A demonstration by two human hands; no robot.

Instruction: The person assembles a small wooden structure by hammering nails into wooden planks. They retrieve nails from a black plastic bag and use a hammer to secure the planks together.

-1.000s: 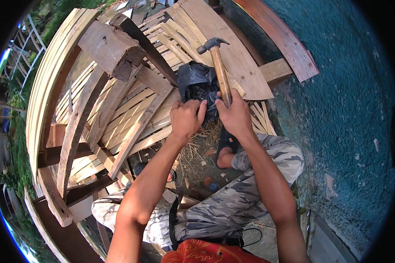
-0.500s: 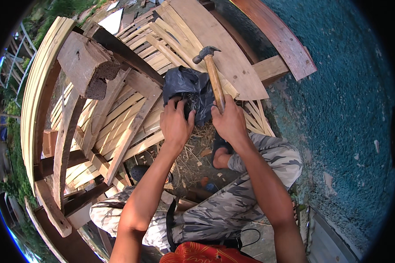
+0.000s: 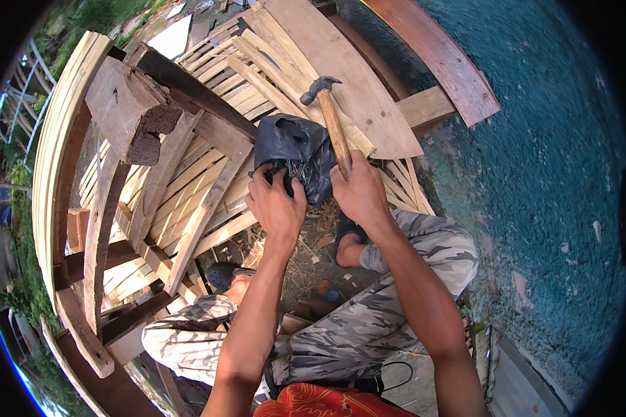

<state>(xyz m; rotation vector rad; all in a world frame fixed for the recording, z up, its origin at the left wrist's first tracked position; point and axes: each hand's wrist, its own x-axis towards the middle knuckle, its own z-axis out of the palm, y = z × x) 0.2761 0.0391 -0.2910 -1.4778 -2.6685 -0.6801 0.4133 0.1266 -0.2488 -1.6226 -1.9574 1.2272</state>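
Black plastic bag point(image 3: 295, 149) lay on the pale wooden slats point(image 3: 188, 187), just in front of both hands, and small dark nails showed in its open mouth. The left hand point(image 3: 277, 203) was at this opening, with the fingers curled into the edge of the bag. The right hand point(image 3: 360, 191) was clenched around the wooden handle of a hammer point(image 3: 332, 118), whose dark metal head pointed away from the person, above the bag.

The slats formed a curved, rough frame, crossed by darker beams point(image 3: 209, 208). A thick weathered wooden block point(image 3: 129, 111) rested on the frame to the left, well apart from the bag. A wide flat board point(image 3: 355, 83) lay behind the hammer, and a reddish plank point(image 3: 438, 59) ran beside it at the right. To the right of the frame was a blue-green rough surface point(image 3: 556, 174). The person sat with camouflage trousers point(image 3: 368, 326), one bare foot on ground with dry straw and wood chips point(image 3: 306, 257). Green plants point(image 3: 90, 17) were visible at the upper left, so the place was outdoors.
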